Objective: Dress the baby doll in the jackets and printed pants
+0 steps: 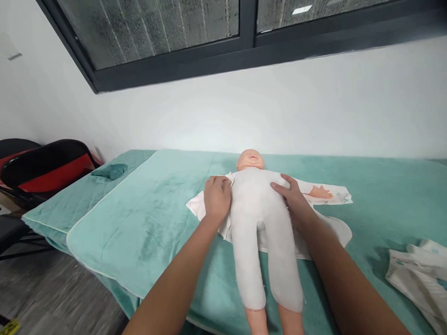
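A baby doll [260, 195] with a white cloth body lies face up, its head [250, 159] toward the wall and its bare lower legs toward me. Beneath it a white printed baby shirt [336, 194] is spread out, one sleeve stretched to the right. My left hand [216, 200] is closed at the doll's left-side edge in view, fingers curled on the shirt's cloth by the shoulder. On the other side, my right hand [294, 198] holds the doll's upper body, thumb on the chest; its other fingers are partly hidden. The doll's arms cannot be made out.
A green plush cover [154, 210] lies over the table, which has a face hole [110, 172] at its left end. Folded white baby clothing [428, 277] lies at the right front. Black and red chairs [53, 167] stand to the left. A white wall and window are behind.
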`<state>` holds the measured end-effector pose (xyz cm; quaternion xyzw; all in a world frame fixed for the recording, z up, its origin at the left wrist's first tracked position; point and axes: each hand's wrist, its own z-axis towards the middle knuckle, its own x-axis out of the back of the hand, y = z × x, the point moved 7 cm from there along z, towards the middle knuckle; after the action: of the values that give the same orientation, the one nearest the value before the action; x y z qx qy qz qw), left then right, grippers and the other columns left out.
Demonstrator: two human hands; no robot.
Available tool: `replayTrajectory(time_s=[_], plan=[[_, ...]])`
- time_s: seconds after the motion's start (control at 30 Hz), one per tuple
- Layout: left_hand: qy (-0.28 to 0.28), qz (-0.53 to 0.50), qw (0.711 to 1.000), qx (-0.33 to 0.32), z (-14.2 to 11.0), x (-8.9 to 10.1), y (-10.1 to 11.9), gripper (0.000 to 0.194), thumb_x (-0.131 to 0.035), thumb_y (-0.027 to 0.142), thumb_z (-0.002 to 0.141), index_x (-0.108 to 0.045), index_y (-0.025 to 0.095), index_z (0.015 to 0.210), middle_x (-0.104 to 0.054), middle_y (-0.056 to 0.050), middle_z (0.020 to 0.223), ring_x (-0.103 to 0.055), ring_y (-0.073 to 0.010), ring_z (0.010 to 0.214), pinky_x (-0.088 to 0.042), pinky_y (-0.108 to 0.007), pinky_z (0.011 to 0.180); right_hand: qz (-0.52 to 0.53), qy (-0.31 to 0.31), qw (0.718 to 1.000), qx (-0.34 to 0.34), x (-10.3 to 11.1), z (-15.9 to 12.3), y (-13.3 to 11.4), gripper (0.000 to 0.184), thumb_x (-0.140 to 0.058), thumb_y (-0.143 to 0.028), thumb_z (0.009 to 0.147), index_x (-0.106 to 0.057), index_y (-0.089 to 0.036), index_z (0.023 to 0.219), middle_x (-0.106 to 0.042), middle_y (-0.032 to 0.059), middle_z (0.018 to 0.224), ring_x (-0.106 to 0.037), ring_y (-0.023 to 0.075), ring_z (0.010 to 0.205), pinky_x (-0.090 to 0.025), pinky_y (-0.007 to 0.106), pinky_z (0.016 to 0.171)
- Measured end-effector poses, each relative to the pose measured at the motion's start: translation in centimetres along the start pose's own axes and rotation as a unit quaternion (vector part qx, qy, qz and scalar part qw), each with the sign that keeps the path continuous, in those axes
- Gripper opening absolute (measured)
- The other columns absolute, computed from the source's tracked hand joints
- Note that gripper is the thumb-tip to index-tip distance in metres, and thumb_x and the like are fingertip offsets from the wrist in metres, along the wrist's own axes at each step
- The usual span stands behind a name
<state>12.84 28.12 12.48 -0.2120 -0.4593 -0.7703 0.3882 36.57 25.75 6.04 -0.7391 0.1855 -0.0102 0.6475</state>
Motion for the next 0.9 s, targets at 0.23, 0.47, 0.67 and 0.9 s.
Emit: replayTrajectory(time_s=[0.23, 0.47, 0.67, 0.9], plan=[[-0.054, 0.093, 0.983, 0.151, 0.8, 0.2, -3.7, 0.029, -0.053, 0.038, 0.087, -0.062, 0.018, 0.106, -0.064, -0.015, 0.116, -0.054, -0.0334, 0.115, -0.038, -0.047, 0.096, 0.003, 0.021, 1.0, 0.0, -0.4, -1.1, -0.6, 0.082, -0.079, -0.043, 0.068, -0.037, -0.033, 0.138, -0.065, 0.005, 0.115, -0.068, 0.0219, 0.094, -0.062, 0.03, 0.07], [-0.096, -0.003, 0.989, 0.116, 3.9, -0.7, -0.3, 0.018, -0.042, 0.029, 0.093, -0.057, 0.019, 0.097, -0.068, -0.006, 0.102, -0.062, -0.019, 0.095, -0.044, -0.029, 0.083, -0.006, 0.029, 1.0, 0.007, 0.1, 0.6, 0.5, 0.089, -0.079, -0.044, 0.066, -0.033, -0.035, 0.142, -0.058, 0.0057, 0.129, -0.065, 0.0228, 0.106, -0.059, 0.034, 0.084], [-0.145, -0.065, 0.987, -0.004, 3.4, 0.2, 6.5, 0.013, -0.046, 0.022, 0.091, -0.058, 0.019, 0.093, -0.069, -0.004, 0.096, -0.062, -0.0181, 0.088, -0.046, -0.028, 0.078, -0.027, 0.043, 0.999, -0.001, 0.3, 1.0, 0.9, 0.097, -0.08, -0.046, 0.065, -0.028, -0.035, 0.146, -0.045, 0.0102, 0.142, -0.062, 0.0244, 0.113, -0.059, 0.034, 0.084], [-0.208, -0.049, 0.938, -0.273, -4.0, 3.2, 14.1, 0.032, -0.047, 0.012, 0.087, -0.065, 0.027, 0.108, -0.071, 0.0, 0.104, -0.066, -0.0189, 0.097, -0.049, -0.029, 0.086, -0.032, -0.001, 0.999, 0.008, -0.1, 0.3, 0.4, 0.095, -0.076, -0.045, 0.069, -0.024, -0.034, 0.147, -0.06, 0.0075, 0.124, -0.068, 0.0215, 0.091, -0.06, 0.033, 0.072]])
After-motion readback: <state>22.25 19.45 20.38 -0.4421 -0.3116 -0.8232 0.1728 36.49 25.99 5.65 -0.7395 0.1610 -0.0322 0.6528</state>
